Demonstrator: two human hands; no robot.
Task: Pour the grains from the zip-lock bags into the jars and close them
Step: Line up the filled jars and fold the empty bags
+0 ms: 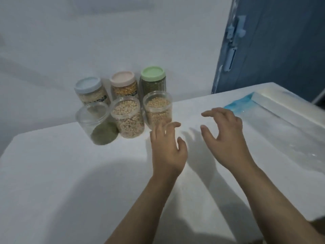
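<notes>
Head view is showing six jars clustered near the far left corner of the white surface: in the back row, three are standing capped, with a blue lid, a pink lid and a green lid; in front, three are standing open, namely a part-filled jar of green grains, a jar of pale grains and a jar of tan grains. Both hands are hovering empty just right of the open row, touching nothing: the left hand is spreading loosely curled fingers close to the tan jar, and the right hand is arching its fingers and thumb wide apart. A zip-lock bag with a blue strip is lying toward the far right edge. No loose lids are showing. Judging from this, pouring is looking mostly finished and capping is remaining; each lid should be seated level before turning, while the other hand is steadying the jar low down.
</notes>
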